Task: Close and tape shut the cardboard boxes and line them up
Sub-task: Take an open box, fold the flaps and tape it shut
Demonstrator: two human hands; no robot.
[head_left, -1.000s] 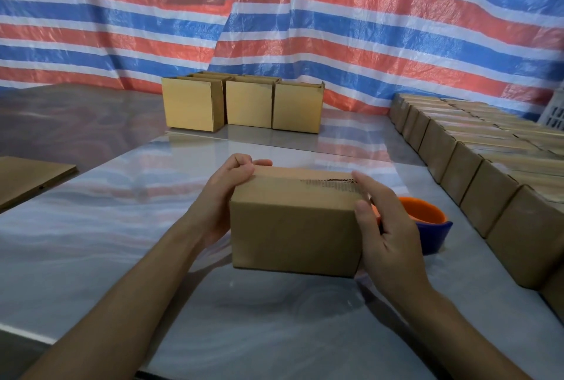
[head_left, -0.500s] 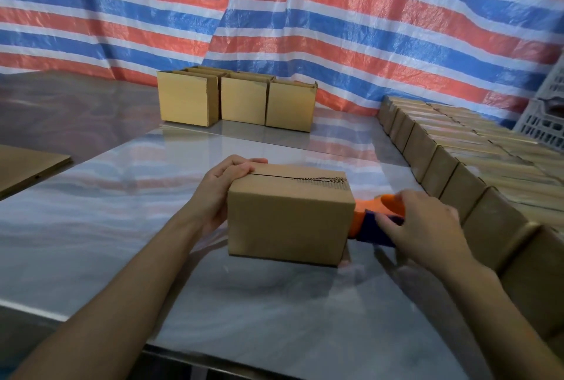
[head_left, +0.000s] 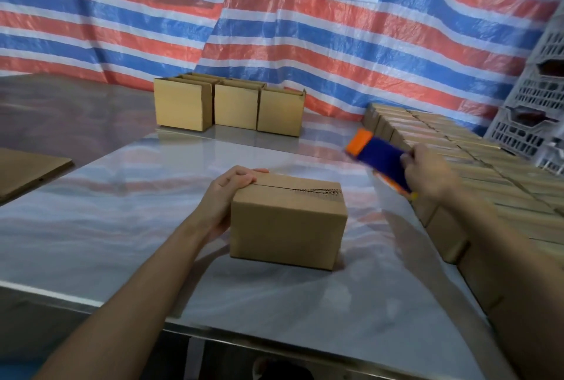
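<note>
A closed cardboard box (head_left: pixel 288 224) stands on the metal table (head_left: pixel 122 227) in front of me, its top flaps meeting in a seam with a rough torn stretch on the right. My left hand (head_left: pixel 227 193) grips the box's left end, fingers curled over the top edge. My right hand (head_left: pixel 428 173) holds an orange and blue tape dispenser (head_left: pixel 377 155) in the air, up and to the right of the box and apart from it. The dispenser is blurred by motion.
Three open-topped boxes (head_left: pixel 235 108) stand in a row at the back. Several closed boxes (head_left: pixel 464 172) form long rows along the right side. A flat cardboard sheet (head_left: pixel 27 170) lies at the left. White plastic crates (head_left: pixel 537 111) stand far right.
My right hand left the box's right end, took hold of the tape dispenser beside it and lifted it up and to the right. My left hand stayed on the box.
</note>
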